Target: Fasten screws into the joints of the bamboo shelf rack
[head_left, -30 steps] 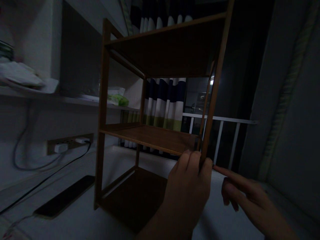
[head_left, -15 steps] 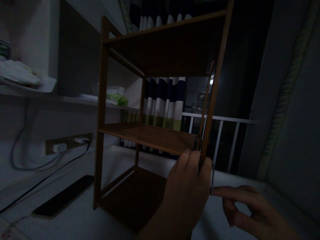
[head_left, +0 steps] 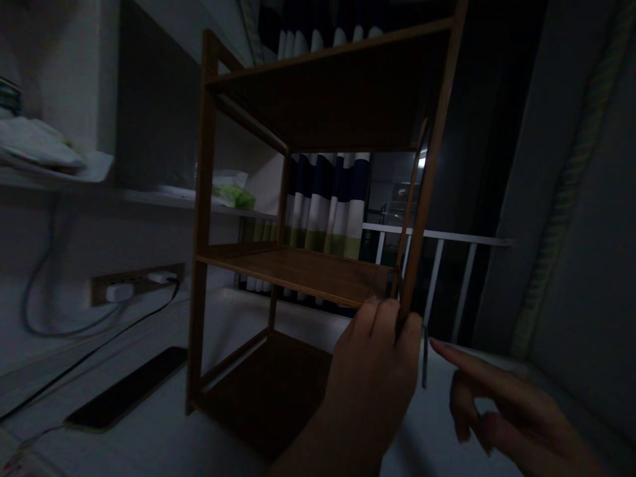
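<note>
A three-tier wooden shelf rack [head_left: 303,265] stands on a white surface [head_left: 163,437]. My left hand [head_left: 372,377] is closed round the rack's front right post, just below the middle tier. A small metal key-like tool [head_left: 424,358] hangs down from that post beside my left hand. My right hand [head_left: 497,404] is to the right of it with the index finger stretched out. The fingertip is close to the tool and not touching it. The other fingers are loosely curled and hold nothing.
A dark phone [head_left: 126,391] lies left of the rack. A wall socket strip [head_left: 134,283] with a white plug and trailing cables is behind it. A wall ledge [head_left: 59,179] holds items. A striped curtain [head_left: 328,212] and white railing [head_left: 442,265] are behind.
The hanging tool has swung from sticking out sideways to pointing down. My right index finger touched its lower end, then lifted slightly away. My left hand has kept its grip.
</note>
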Motion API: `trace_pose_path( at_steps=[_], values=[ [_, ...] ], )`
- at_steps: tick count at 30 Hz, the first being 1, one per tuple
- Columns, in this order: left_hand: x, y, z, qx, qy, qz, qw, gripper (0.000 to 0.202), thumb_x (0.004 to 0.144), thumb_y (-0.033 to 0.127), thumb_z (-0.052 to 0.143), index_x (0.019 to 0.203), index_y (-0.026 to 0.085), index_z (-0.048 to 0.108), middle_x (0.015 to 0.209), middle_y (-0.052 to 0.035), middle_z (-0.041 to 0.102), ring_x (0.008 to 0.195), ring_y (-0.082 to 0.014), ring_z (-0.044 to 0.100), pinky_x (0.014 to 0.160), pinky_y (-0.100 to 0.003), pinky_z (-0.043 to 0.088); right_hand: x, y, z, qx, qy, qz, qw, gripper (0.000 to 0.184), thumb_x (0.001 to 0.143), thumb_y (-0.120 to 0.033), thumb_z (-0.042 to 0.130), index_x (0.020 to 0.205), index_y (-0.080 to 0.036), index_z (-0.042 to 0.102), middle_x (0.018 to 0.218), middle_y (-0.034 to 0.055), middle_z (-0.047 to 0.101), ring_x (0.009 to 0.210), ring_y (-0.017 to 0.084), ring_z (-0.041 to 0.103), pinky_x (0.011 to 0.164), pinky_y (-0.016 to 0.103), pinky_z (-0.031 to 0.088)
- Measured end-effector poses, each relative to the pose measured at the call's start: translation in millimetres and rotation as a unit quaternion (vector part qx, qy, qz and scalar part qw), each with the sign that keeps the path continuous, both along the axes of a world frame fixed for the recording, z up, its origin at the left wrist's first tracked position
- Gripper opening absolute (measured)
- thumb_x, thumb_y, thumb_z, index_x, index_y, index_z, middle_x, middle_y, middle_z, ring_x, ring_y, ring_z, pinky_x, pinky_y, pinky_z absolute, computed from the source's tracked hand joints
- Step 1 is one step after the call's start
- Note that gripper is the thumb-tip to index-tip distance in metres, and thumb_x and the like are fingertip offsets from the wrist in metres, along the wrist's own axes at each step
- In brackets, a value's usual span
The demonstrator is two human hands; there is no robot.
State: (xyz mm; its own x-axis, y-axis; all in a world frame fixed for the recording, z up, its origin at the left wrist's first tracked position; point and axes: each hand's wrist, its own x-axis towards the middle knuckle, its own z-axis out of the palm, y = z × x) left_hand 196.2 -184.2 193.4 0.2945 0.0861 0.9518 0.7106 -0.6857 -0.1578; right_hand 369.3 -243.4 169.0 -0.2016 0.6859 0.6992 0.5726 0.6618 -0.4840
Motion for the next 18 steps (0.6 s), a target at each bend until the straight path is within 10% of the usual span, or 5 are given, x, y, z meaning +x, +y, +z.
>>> trace_pose_path(
  at_steps=[10, 18],
  values=[
    [0.8, -1.2, 1.4, 0.009, -0.004, 0.003, 1.0, 0.016, 0.08, 0.014, 0.052, 0.093, 0.018, 0.06, 0.092, -0.0051, 0.056, 0.088, -0.0191, 0.051, 0.072, -0.03, 0.054, -4.5, 5.3, -2.3, -0.058, -0.035, -0.103, 0.992, 0.022, 0.08, -0.038, 0.055, 0.099, -0.028, 0.06, 0.065, -0.0014, 0.055, 0.061, 0.011, 0.055, 0.049, 0.017, 0.046],
    [0.1, -0.1, 0.5, 0.001, -0.002, 0.001, 1.0, 0.019, 0.082, 0.015, 0.049, 0.098, 0.018, 0.059, 0.096, -0.0055, 0.055, 0.092, -0.0195, 0.05, 0.076, -0.031, 0.053, -1.9, 0.8, 0.7, 0.056, -0.049, -0.068, 0.995, 0.032, 0.079, -0.037, 0.057, 0.111, -0.04, 0.057, 0.062, -0.0026, 0.058, 0.057, 0.01, 0.058, 0.052, 0.018, 0.05]
  ],
)
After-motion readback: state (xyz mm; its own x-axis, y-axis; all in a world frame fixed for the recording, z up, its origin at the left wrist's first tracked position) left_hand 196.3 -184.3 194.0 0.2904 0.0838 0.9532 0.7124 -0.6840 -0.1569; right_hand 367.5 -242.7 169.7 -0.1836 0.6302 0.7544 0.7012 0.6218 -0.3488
